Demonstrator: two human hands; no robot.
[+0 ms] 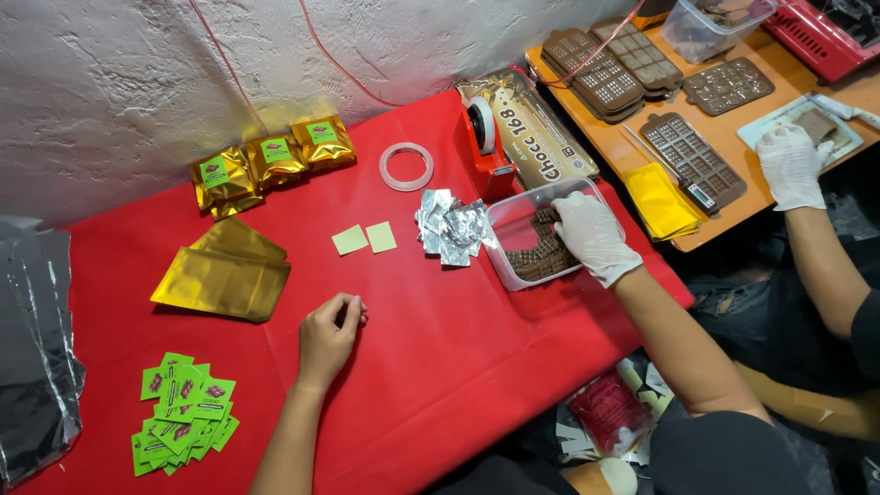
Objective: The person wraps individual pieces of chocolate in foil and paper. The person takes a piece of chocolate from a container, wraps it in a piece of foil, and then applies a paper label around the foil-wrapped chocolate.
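Packing station on a red cloth [440, 367]. Left hand [328, 337] rests bare, fingers curled together, holding nothing. Gloved right hand [593, 236] reaches into the clear tub [513, 220] of chocolate pieces [536, 259]; its grasp cannot be told. Three sealed gold pouches [270, 163] lie far left; empty pouches [225, 273], foil squares [451, 227] and green labels [181, 412] remain.

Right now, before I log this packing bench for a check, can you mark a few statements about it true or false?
1. Three gold pouches with green labels lie by the wall. True.
2. A co-worker's gloved hand reaches into the clear container of chocolate pieces. True.
3. The left hand holds the tape ring. False: it rests curled on the red cloth, apart from the ring.
4. The loose green labels are piled on the orange table. False: they lie on the red cloth.
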